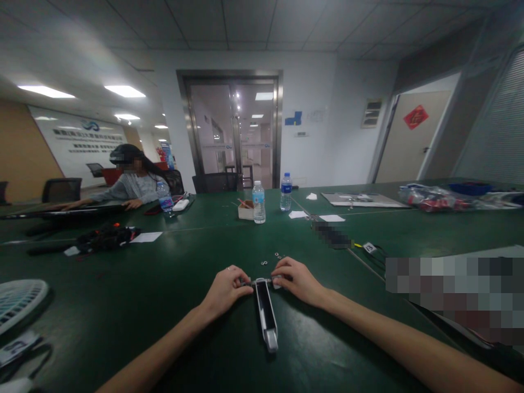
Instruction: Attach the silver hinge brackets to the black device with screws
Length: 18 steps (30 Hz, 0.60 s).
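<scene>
A long narrow silver and black part (266, 311) lies on the green table (204, 338), pointing toward me. Both hands meet at its far end. My left hand (227, 286) is curled, its fingertips pinching a small dark piece at the left of that end. My right hand (295, 278) is curled too, with fingertips pressed on the right side of the same end. Several tiny metal rings (271, 258) lie on the table just beyond my hands.
Two water bottles (258, 202) and a small box (246, 210) stand further back. A person sits at the far left at a laptop. A white fan (18, 301) is at my left, black cables (104, 238) beyond it, paper slips and bagged parts (434, 197) at the right.
</scene>
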Tool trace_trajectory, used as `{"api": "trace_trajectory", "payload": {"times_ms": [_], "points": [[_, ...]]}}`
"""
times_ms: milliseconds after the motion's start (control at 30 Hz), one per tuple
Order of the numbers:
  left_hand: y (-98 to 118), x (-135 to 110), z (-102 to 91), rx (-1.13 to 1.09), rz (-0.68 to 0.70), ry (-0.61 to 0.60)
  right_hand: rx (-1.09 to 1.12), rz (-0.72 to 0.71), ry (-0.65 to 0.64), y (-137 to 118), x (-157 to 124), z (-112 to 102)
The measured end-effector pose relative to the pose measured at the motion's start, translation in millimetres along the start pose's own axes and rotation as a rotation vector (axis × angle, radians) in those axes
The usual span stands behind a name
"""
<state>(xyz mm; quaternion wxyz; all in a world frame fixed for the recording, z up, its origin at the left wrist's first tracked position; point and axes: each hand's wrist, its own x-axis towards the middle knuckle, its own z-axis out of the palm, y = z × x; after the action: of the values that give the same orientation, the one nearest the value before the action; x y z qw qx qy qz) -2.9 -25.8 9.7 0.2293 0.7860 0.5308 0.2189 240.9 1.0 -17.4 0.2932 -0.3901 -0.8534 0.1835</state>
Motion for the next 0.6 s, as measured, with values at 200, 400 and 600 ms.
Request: {"api": "trace_trajectory", "payload": {"times_ms": [200, 400, 600], "points": [[6, -2, 3.0, -0.003, 0.02, 0.005, 0.001, -0.093, -0.037, -7, -1, -2], [7, -3, 5.7, 0.007, 0.074, 0.005, 0.045, -0.081, -0.048, -8, -4, -4], [4, -1, 10.5, 0.014, 0.101, 0.04, 0.046, -0.065, -0.012, -7, -3, 1]]}}
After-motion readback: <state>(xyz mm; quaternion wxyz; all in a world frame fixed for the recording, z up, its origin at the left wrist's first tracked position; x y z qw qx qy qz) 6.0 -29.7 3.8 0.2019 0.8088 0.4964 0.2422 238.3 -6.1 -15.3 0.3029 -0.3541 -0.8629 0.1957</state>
